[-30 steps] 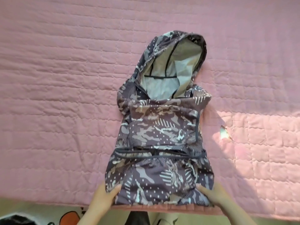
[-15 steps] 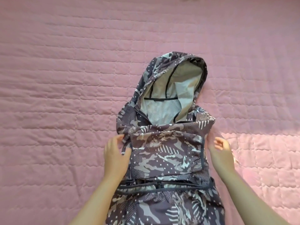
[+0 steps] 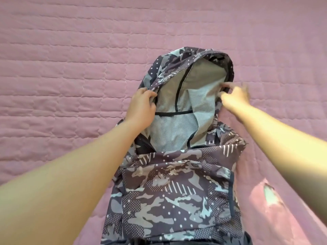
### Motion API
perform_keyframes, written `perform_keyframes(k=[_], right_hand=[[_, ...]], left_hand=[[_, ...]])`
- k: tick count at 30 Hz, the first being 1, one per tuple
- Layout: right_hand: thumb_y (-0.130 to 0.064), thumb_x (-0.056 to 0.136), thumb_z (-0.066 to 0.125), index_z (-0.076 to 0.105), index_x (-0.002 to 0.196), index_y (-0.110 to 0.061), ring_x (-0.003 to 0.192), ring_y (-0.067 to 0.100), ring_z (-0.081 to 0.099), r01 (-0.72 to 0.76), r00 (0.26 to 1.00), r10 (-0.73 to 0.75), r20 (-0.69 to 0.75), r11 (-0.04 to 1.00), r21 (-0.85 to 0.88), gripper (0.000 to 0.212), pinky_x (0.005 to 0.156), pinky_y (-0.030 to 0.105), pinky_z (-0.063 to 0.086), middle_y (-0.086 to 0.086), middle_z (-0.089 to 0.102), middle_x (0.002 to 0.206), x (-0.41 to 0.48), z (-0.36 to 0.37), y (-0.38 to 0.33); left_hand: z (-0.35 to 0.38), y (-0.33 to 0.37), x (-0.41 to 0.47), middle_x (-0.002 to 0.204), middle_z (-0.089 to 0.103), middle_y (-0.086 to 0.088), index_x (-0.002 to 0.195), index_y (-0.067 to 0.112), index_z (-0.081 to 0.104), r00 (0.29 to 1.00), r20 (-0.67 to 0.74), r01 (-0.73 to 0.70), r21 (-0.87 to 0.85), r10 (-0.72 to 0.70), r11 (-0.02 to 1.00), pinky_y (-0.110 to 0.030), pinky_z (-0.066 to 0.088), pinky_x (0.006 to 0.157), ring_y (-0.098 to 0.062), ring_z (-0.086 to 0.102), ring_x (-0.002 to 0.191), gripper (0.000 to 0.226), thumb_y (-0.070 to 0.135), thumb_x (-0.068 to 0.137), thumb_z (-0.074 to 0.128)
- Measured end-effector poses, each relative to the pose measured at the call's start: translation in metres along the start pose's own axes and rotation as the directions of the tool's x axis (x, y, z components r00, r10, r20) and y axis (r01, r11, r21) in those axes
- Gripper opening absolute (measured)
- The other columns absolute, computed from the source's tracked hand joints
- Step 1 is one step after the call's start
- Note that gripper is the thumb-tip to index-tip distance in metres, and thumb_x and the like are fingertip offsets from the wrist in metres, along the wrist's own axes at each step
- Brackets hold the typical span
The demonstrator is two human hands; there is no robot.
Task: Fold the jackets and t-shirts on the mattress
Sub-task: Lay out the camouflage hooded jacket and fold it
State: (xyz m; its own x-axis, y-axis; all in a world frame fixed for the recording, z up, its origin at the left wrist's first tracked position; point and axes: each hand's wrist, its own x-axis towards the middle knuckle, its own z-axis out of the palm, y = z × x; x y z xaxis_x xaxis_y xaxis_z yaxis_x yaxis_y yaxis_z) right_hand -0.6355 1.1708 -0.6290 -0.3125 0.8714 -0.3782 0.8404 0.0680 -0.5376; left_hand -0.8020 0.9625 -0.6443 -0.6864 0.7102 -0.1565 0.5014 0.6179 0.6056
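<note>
A purple-grey camouflage hooded jacket point(image 3: 173, 195) lies on the pink quilted mattress point(image 3: 62, 76), its sleeves folded in over the body. The hood point(image 3: 192, 80) points away from me and shows its pale grey mesh lining. My left hand point(image 3: 141, 106) grips the hood's left edge, fingers curled round the fabric. My right hand point(image 3: 233, 96) is blurred at the hood's right edge and pinches the lining there. The jacket's lower hem runs out of the frame at the bottom.
The pink quilt fills the whole view around the jacket. A small patch of bright light point(image 3: 270, 193) falls on the quilt to the right of the jacket body.
Both hands have moved up from the jacket's hem, past the shoulders, to the hood and taken hold of its two edges. The view has shifted closer to the jacket.
</note>
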Motion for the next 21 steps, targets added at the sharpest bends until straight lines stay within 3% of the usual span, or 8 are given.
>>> perform_keyframes(k=[3,5,9,12,14,16,19,21], right_hand=[[-0.028,0.087,0.057,0.059,0.13,-0.022,0.118,0.021,0.05,-0.079,0.993,0.058,0.104,0.975,0.21,0.043,0.104,0.029,0.039,-0.001,0.053,0.126,0.018,-0.009,-0.003],[-0.02,0.093,0.06,0.058,0.131,-0.015,0.11,0.017,0.056,-0.064,0.995,0.04,0.089,0.955,0.289,0.039,0.097,0.025,0.042,0.002,0.06,0.119,0.022,-0.012,-0.008],[-0.014,0.074,0.074,0.072,0.091,-0.024,0.081,0.007,0.063,0.265,0.931,-0.198,-0.306,0.945,0.194,0.019,0.083,0.027,0.053,-0.007,0.07,0.089,0.008,-0.022,-0.024],[-0.003,0.071,0.063,0.044,0.074,-0.036,0.064,0.002,0.048,0.499,0.792,-0.401,-0.461,0.859,0.111,0.038,0.061,0.022,0.042,-0.018,0.052,0.071,-0.008,-0.032,-0.045],[0.007,0.071,0.049,0.041,0.078,-0.039,0.065,0.006,0.047,0.598,0.737,-0.466,-0.49,0.787,0.151,0.048,0.058,0.021,0.035,-0.015,0.05,0.068,-0.018,-0.038,-0.05],[0.014,0.059,0.033,0.047,0.087,-0.036,0.076,0.016,0.05,0.599,0.711,-0.523,-0.469,0.8,0.016,0.059,0.059,0.028,0.033,-0.009,0.053,0.076,-0.022,-0.039,-0.04],[0.017,0.061,0.035,0.059,0.086,-0.02,0.097,0.027,0.049,0.46,0.804,-0.502,-0.318,0.864,-0.202,0.051,0.066,0.026,0.028,-0.002,0.051,0.092,-0.013,-0.03,-0.013],[0.019,0.064,0.038,0.061,0.081,-0.019,0.1,0.028,0.047,0.446,0.83,-0.487,-0.271,0.872,-0.2,0.048,0.07,0.023,0.029,0.001,0.05,0.095,-0.011,-0.02,-0.008]], left_hand=[[-0.001,0.013,0.02,0.143,0.047,-0.008,0.128,0.007,0.058,0.997,0.065,-0.033,0.017,0.032,0.999,-0.028,0.029,0.107,-0.025,0.042,0.133,0.035,0.009,0.095,0.05],[-0.006,0.02,0.026,0.127,0.061,-0.01,0.12,0.006,0.064,1.0,0.018,-0.017,0.018,0.017,1.0,-0.03,0.041,0.096,-0.027,0.055,0.118,0.028,0.01,0.094,0.052],[-0.035,0.025,0.027,0.098,0.072,-0.001,0.098,0.021,0.074,0.947,-0.317,0.044,-0.015,-0.046,0.999,-0.028,0.049,0.077,-0.021,0.066,0.091,0.016,0.018,0.087,0.062],[-0.061,0.024,0.017,0.086,0.061,0.004,0.104,0.021,0.058,0.888,-0.459,0.018,0.009,-0.012,1.0,-0.029,0.04,0.058,-0.018,0.057,0.074,0.023,0.012,0.084,0.061],[-0.077,0.014,0.011,0.092,0.056,0.001,0.115,0.019,0.048,0.848,-0.529,0.075,0.052,-0.036,0.996,-0.027,0.031,0.055,-0.018,0.049,0.072,0.038,0.001,0.082,0.053],[-0.086,-0.002,0.01,0.108,0.052,-0.004,0.115,0.022,0.049,0.834,-0.536,0.201,0.072,-0.132,0.977,-0.032,0.034,0.061,-0.022,0.05,0.082,0.045,-0.004,0.078,0.048],[-0.082,-0.02,0.007,0.12,0.045,-0.01,0.11,0.024,0.053,0.883,-0.419,0.313,0.189,-0.212,0.931,-0.038,0.037,0.07,-0.031,0.047,0.109,0.048,-0.008,0.075,0.049],[-0.075,-0.02,0.006,0.114,0.048,-0.01,0.108,0.022,0.054,0.937,-0.336,0.196,0.274,-0.097,0.941,-0.041,0.039,0.07,-0.032,0.045,0.109,0.046,-0.01,0.075,0.05]])
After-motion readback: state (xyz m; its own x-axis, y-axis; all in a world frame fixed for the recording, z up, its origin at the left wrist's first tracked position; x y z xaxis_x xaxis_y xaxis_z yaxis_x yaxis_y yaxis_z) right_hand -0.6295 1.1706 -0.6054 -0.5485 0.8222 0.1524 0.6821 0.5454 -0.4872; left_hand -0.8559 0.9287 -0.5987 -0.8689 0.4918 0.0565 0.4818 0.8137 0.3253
